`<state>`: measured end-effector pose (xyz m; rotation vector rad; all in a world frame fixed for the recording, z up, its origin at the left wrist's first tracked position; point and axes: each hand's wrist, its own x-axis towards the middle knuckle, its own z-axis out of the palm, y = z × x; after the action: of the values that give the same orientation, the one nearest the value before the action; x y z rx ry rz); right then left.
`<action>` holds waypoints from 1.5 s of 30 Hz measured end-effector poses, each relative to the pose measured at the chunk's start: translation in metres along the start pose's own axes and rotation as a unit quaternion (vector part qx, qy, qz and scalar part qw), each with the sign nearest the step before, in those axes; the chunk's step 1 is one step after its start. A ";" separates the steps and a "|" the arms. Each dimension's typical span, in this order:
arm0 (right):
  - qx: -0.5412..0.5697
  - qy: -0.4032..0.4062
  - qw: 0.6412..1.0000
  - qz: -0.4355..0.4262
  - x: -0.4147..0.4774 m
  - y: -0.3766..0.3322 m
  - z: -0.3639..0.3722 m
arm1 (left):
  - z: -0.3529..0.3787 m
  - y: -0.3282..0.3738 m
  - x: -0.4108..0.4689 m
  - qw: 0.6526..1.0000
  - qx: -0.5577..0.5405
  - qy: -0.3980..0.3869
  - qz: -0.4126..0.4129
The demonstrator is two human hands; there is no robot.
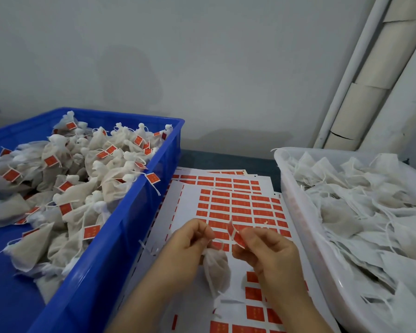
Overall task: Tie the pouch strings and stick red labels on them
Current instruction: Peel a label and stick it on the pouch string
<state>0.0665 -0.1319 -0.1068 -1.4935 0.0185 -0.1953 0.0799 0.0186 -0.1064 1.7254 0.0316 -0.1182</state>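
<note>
Red label (pixel 236 235) is pinched in the fingers of the right hand (pixel 269 255). Its long side leans up and to the left, across the thin string (pixel 217 240). The left hand (pixel 190 246) pinches that string just above the pouch (pixel 217 267). The pouch hangs between both hands, over the label sheet (pixel 238 205) on the counter. The string runs sideways from one hand to the other. The label looks to be touching it, but I cannot tell for sure. I think the right hand is nearer, so it should fold the label round the string. A blue bin (pixel 139 212) of done pouches sits left of the sheet, and a white bin (pixel 296 212) sits right of it.
</note>
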 end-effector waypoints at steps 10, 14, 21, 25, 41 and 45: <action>-0.035 0.036 0.999 0.010 0.001 0.009 0.000 | -0.007 0.005 -0.001 0.999 0.047 0.003 0.014; -0.037 0.043 0.998 0.011 0.001 0.010 0.000 | -0.008 0.007 -0.001 0.997 0.069 0.014 0.044; -0.006 0.062 0.998 0.005 0.004 0.005 -0.005 | -0.014 0.012 -0.007 0.986 0.124 0.005 0.114; 0.021 0.053 0.998 -0.011 0.009 -0.008 -0.005 | -0.014 0.015 -0.010 0.979 0.160 -0.002 0.125; 0.047 0.017 0.999 0.012 0.008 0.001 0.016 | -0.006 0.016 -0.008 0.998 -0.015 -0.003 0.059; 0.037 0.010 0.999 0.007 0.005 0.001 0.015 | -0.004 0.017 -0.009 0.998 -0.032 -0.021 0.057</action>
<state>0.0735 -0.1181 -0.1065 -1.4177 0.0370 -0.1969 0.0723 0.0207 -0.0884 1.6553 -0.0937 -0.0682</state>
